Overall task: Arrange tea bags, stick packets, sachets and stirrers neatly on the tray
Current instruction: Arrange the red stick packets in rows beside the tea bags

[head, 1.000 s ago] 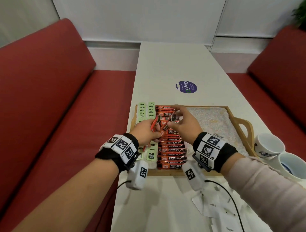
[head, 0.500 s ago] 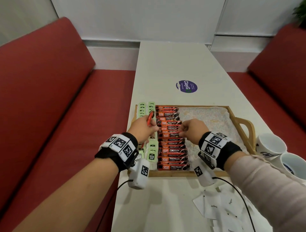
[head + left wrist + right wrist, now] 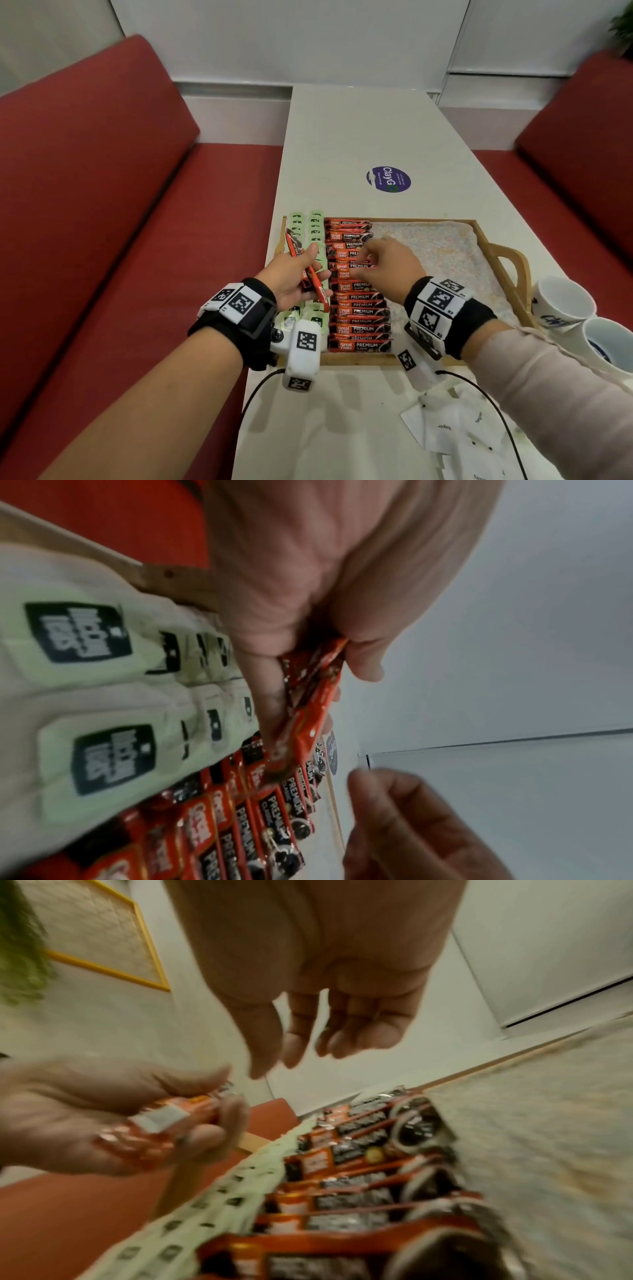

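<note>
A wooden tray holds two columns of pale green tea bags along its left side. A long column of red stick packets lies beside them. My left hand hovers over the tea bags and grips a few red stick packets, which also show in the left wrist view and the right wrist view. My right hand hangs just above the middle of the stick column with relaxed fingers and holds nothing.
The tray's right half shows only its speckled liner. Two white mugs stand off the tray's right end. White sugar sachets lie on the table near me. A purple sticker is farther back. Red benches flank the table.
My right hand took a stick packet from the left hand, laid it in the column and let go. The left hand drifted left, still holding packets.
</note>
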`<control>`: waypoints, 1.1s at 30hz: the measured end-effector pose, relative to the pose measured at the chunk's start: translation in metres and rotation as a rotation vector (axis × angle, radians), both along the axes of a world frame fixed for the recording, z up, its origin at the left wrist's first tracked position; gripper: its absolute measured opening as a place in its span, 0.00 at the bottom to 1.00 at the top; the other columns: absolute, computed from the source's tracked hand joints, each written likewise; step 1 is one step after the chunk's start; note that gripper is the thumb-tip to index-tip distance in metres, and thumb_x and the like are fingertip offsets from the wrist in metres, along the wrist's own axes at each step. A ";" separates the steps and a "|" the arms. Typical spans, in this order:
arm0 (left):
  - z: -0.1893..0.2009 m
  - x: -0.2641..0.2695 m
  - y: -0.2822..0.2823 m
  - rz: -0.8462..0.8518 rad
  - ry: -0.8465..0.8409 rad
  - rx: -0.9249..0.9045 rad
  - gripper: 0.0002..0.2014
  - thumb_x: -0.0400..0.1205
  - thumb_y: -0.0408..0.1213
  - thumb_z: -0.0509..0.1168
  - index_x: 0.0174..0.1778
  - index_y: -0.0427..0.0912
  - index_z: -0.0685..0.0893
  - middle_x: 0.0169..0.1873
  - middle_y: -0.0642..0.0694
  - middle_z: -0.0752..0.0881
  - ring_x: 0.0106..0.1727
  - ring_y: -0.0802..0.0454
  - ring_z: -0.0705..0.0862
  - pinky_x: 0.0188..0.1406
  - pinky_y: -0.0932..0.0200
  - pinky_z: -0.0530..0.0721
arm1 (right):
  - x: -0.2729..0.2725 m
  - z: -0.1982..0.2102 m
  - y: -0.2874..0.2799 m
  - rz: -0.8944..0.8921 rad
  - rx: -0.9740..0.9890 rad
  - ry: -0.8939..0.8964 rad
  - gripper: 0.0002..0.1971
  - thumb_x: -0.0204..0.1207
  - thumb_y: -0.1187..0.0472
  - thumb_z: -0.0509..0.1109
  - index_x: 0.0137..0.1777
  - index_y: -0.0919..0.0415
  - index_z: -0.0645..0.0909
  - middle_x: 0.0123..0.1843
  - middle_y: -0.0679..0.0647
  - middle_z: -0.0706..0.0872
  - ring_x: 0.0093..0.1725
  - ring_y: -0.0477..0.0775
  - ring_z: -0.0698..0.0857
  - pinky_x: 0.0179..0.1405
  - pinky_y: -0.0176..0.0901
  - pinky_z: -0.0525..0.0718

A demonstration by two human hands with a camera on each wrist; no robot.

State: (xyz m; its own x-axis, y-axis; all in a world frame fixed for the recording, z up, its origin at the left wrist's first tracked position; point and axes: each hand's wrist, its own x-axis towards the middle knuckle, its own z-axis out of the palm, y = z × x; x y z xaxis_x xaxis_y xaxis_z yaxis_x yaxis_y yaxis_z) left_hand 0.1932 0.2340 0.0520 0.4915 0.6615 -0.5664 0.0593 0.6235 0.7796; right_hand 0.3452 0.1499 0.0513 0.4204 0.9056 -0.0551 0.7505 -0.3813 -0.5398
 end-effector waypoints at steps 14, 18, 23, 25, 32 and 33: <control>0.004 -0.001 -0.008 -0.029 -0.025 0.036 0.07 0.87 0.40 0.57 0.51 0.41 0.78 0.45 0.43 0.84 0.43 0.47 0.85 0.48 0.37 0.85 | -0.025 0.003 -0.001 0.112 -0.039 0.315 0.11 0.74 0.68 0.72 0.40 0.52 0.75 0.33 0.50 0.83 0.32 0.49 0.84 0.40 0.43 0.85; 0.002 -0.004 -0.010 -0.069 0.002 0.101 0.04 0.87 0.36 0.59 0.47 0.46 0.75 0.45 0.49 0.83 0.48 0.49 0.84 0.51 0.34 0.83 | -0.018 0.001 -0.004 0.093 -0.028 0.293 0.12 0.75 0.68 0.72 0.39 0.49 0.77 0.32 0.48 0.81 0.34 0.49 0.82 0.41 0.44 0.84; 0.001 -0.003 -0.010 -0.105 0.061 0.182 0.01 0.86 0.35 0.60 0.52 0.44 0.74 0.49 0.48 0.83 0.50 0.50 0.85 0.45 0.41 0.88 | -0.012 -0.002 -0.005 0.077 -0.029 0.236 0.07 0.76 0.66 0.71 0.49 0.53 0.81 0.35 0.45 0.80 0.37 0.46 0.79 0.39 0.36 0.77; 0.002 -0.001 -0.011 -0.135 0.088 0.247 0.02 0.86 0.35 0.61 0.49 0.44 0.74 0.47 0.48 0.83 0.46 0.54 0.86 0.39 0.47 0.90 | -0.013 0.000 -0.005 0.126 -0.052 0.197 0.06 0.76 0.58 0.73 0.50 0.51 0.80 0.35 0.44 0.80 0.35 0.43 0.79 0.37 0.35 0.75; 0.006 0.007 -0.016 -0.184 0.173 0.450 0.05 0.85 0.39 0.63 0.52 0.43 0.78 0.45 0.48 0.83 0.37 0.57 0.83 0.34 0.56 0.90 | -0.015 0.010 -0.003 0.079 -0.015 0.158 0.12 0.78 0.55 0.69 0.34 0.57 0.75 0.29 0.49 0.76 0.29 0.46 0.74 0.29 0.39 0.69; 0.005 0.007 -0.016 -0.181 0.176 0.453 0.05 0.85 0.40 0.63 0.53 0.43 0.78 0.46 0.48 0.83 0.37 0.58 0.82 0.34 0.57 0.89 | -0.014 0.011 -0.003 0.035 0.021 0.220 0.11 0.79 0.56 0.68 0.35 0.56 0.75 0.29 0.49 0.79 0.28 0.46 0.75 0.29 0.40 0.72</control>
State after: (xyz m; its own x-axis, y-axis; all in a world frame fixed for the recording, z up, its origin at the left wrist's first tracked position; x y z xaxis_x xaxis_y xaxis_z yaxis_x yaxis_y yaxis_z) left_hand 0.1998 0.2179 0.0575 0.5442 0.7724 -0.3274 0.2895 0.1934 0.9374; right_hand 0.3307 0.1465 0.0623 0.3691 0.9213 -0.1226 0.6262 -0.3440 -0.6996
